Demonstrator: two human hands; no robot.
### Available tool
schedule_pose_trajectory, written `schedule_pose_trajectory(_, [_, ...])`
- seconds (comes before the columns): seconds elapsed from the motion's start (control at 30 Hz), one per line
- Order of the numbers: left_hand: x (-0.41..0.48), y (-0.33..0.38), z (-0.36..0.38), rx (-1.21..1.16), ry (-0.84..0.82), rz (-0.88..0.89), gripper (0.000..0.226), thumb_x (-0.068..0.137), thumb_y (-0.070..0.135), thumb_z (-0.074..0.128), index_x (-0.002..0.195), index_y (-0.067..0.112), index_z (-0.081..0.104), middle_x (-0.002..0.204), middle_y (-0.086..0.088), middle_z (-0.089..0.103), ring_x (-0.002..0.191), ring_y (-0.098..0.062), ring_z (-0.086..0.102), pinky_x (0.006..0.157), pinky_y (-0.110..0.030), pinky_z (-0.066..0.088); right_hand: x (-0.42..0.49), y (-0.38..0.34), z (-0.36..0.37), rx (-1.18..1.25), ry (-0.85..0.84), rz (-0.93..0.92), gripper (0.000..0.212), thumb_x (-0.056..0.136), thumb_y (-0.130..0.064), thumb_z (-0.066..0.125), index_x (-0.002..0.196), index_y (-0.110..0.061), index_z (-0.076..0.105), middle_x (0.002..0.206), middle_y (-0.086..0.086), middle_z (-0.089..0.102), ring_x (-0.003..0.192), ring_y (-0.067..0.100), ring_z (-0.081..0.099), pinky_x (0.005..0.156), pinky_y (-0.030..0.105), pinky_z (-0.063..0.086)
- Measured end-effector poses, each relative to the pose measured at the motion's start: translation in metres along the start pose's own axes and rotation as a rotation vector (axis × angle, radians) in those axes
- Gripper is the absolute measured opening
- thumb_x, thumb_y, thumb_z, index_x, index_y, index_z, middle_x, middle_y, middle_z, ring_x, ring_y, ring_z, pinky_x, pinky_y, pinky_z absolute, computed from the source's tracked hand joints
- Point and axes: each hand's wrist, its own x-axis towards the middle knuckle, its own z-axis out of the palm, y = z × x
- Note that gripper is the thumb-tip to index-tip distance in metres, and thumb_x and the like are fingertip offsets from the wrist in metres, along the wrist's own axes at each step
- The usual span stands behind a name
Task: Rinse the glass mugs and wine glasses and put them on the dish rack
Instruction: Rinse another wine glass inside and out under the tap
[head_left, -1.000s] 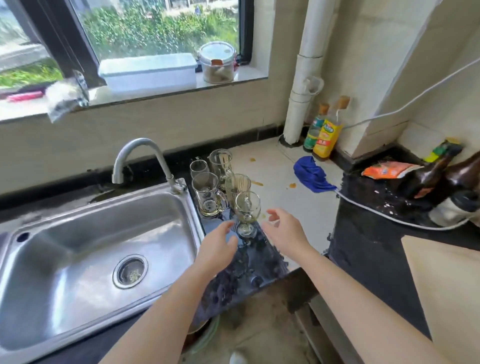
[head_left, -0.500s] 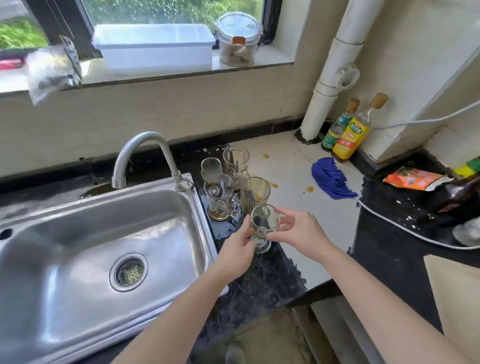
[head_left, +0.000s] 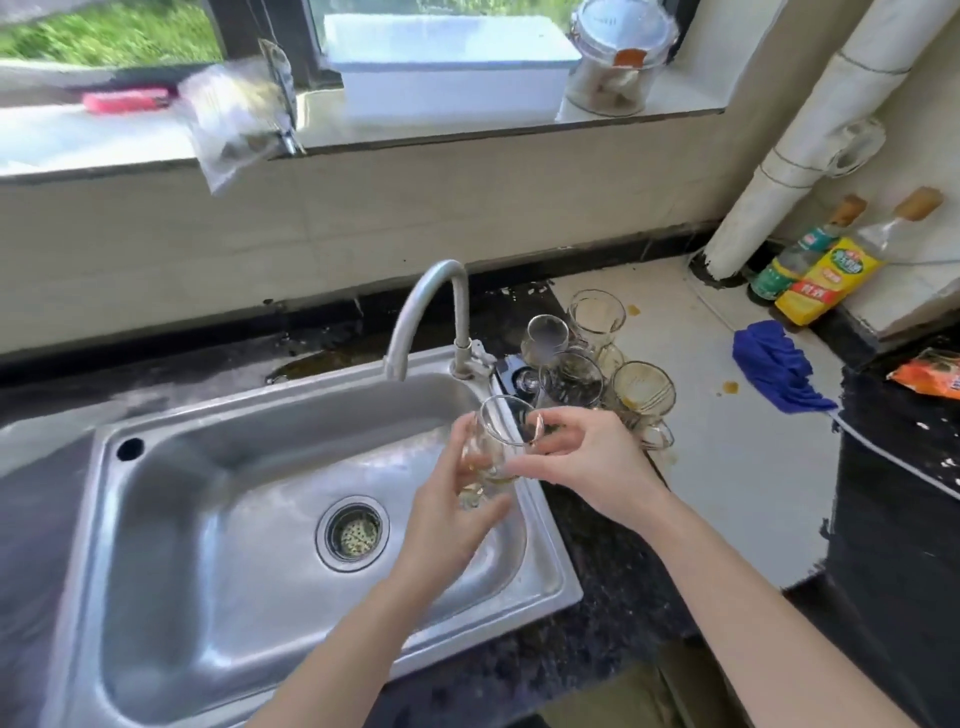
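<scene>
A clear wine glass is held tilted over the right side of the steel sink, below the tap. My left hand grips its lower bowl and stem from underneath. My right hand pinches the bowl near the rim from the right. Several more glass mugs and wine glasses stand clustered on the counter just right of the tap; some carry brownish residue. No water runs from the tap.
A blue cloth lies on the pale counter, with two bottles beside a white pipe behind it. A white cable crosses the dark counter. On the windowsill stand a white box and a jar.
Both hands closed on the nearest wine glass, lifted it off the counter and carried it left over the sink. The camera has swung left toward the sink.
</scene>
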Motion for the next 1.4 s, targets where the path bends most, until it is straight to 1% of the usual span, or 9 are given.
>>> schedule_pose_trajectory(0.17, [0.021, -0.026, -0.04, -0.061, 0.117, -0.118, 0.074, 0.073, 0.013, 0.081, 0.126, 0.047, 0.042, 0.096, -0.005, 0.065, 0.088, -0.016, 0.066, 0.075, -0.033, 0.056, 0.035, -0.01, 0.043, 0.019, -0.178, 0.055, 0.054, 0.077, -0.041, 0.076, 0.125, -0.025, 0.058, 0.097, -0.009, 0.072, 0.094, -0.001, 0.065, 0.08, 0.018, 0.048])
schedule_pose_trajectory(0.27, [0.033, -0.042, -0.054, -0.081, 0.128, -0.185, 0.072, 0.07, 0.01, 0.083, 0.119, 0.046, 0.043, 0.096, -0.01, 0.062, 0.087, -0.02, 0.065, 0.075, -0.036, 0.055, 0.066, -0.006, 0.054, -0.012, -0.1, 0.099, 0.05, 0.089, -0.038, 0.063, 0.132, -0.014, 0.056, 0.111, -0.002, 0.068, 0.101, 0.01, 0.065, 0.094, 0.035, 0.051])
schedule_pose_trajectory(0.37, [0.046, -0.055, -0.062, -0.082, 0.127, -0.22, 0.074, 0.067, 0.009, 0.082, 0.116, 0.049, 0.043, 0.097, -0.011, 0.06, 0.089, -0.024, 0.064, 0.082, -0.042, 0.054, 0.103, -0.006, 0.063, -0.392, 0.085, 0.099, 0.044, 0.095, -0.024, 0.05, 0.136, -0.01, 0.046, 0.126, 0.01, 0.058, 0.115, 0.029, 0.056, 0.096, 0.04, 0.045])
schedule_pose_trajectory(0.5, [0.057, -0.063, -0.065, -0.063, 0.137, -0.235, 0.074, 0.065, 0.011, 0.082, 0.114, 0.049, 0.042, 0.098, -0.009, 0.059, 0.089, -0.019, 0.064, 0.085, -0.04, 0.053, 0.149, -0.011, 0.075, -0.835, 0.06, 0.117, 0.048, 0.095, -0.008, 0.047, 0.139, 0.002, 0.029, 0.14, 0.019, 0.039, 0.12, 0.035, 0.053, 0.088, 0.038, 0.045])
schedule_pose_trajectory(0.6, [0.063, -0.064, -0.066, -0.072, 0.135, -0.237, 0.074, 0.07, 0.005, 0.081, 0.113, 0.05, 0.042, 0.098, -0.009, 0.059, 0.089, -0.02, 0.063, 0.085, -0.04, 0.053, 0.169, -0.01, 0.072, -1.051, 0.066, 0.083, 0.038, 0.091, -0.002, 0.05, 0.129, 0.0, 0.044, 0.126, 0.015, 0.056, 0.116, 0.03, 0.058, 0.087, 0.034, 0.046])
schedule_pose_trajectory(0.7, [0.066, -0.064, -0.067, -0.089, 0.15, -0.255, 0.076, 0.068, 0.008, 0.082, 0.113, 0.053, 0.042, 0.097, -0.009, 0.06, 0.088, -0.02, 0.064, 0.083, -0.039, 0.053, 0.179, -0.007, 0.069, -1.217, 0.076, 0.001, 0.034, 0.088, 0.003, 0.051, 0.121, -0.007, 0.054, 0.113, 0.008, 0.065, 0.106, 0.026, 0.063, 0.075, 0.029, 0.043])
schedule_pose_trajectory(1.0, [0.063, -0.062, -0.065, -0.142, 0.184, -0.298, 0.073, 0.057, 0.019, 0.08, 0.11, 0.053, 0.043, 0.097, -0.01, 0.062, 0.089, -0.022, 0.065, 0.085, -0.042, 0.053, 0.178, 0.003, 0.074, -1.361, 0.017, -0.205, 0.033, 0.089, 0.007, 0.046, 0.116, -0.008, 0.056, 0.109, 0.009, 0.063, 0.098, 0.029, 0.064, 0.065, 0.032, 0.04])
schedule_pose_trajectory(1.2, [0.061, -0.062, -0.069, -0.229, 0.23, -0.329, 0.076, 0.066, 0.0, 0.083, 0.12, 0.036, 0.044, 0.095, -0.013, 0.061, 0.083, -0.02, 0.064, 0.079, -0.035, 0.052, 0.178, 0.008, 0.08, -1.392, -0.006, -0.249, 0.034, 0.086, 0.009, 0.049, 0.115, -0.005, 0.059, 0.105, 0.008, 0.068, 0.096, 0.028, 0.066, 0.063, 0.031, 0.04])
schedule_pose_trajectory(1.4, [0.059, -0.068, -0.072, -0.254, 0.269, -0.371, 0.076, 0.061, 0.006, 0.087, 0.116, 0.038, 0.046, 0.092, -0.009, 0.064, 0.086, -0.021, 0.066, 0.085, -0.036, 0.053, 0.18, 0.012, 0.082, -1.426, 0.026, -0.284, 0.036, 0.085, 0.01, 0.049, 0.117, -0.005, 0.059, 0.098, 0.006, 0.07, 0.089, 0.027, 0.067, 0.059, 0.03, 0.041])
